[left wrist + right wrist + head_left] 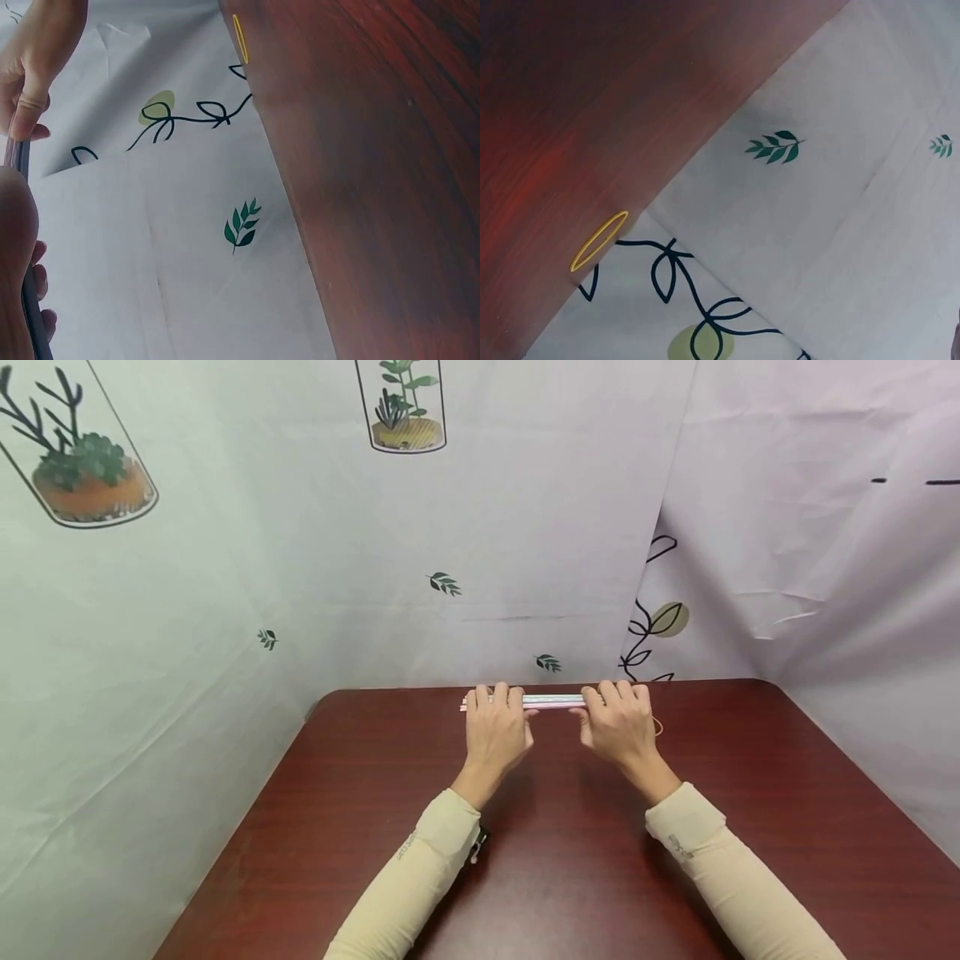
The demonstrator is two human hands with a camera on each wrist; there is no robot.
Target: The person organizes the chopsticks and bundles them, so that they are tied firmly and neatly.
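A bundle of thin, pale pink and bluish-white straws (553,701) is held level near the table's far edge. My left hand (497,727) grips it toward its left end, fingers curled over the top, with the straw tips poking out past them. Toward the other end, my right hand (621,720) grips the same bundle, thumb underneath. The left wrist view catches the bundle (22,157) edge-on between both hands. A yellow rubber band (598,241) lies on the table by the far edge, partly covered by the right hand in the head view.
The dark red wooden table (555,877) has rounded far corners. White cloth (480,527) printed with plants hangs right behind it and along the sides. A small black device (478,843) shows at the left sleeve cuff.
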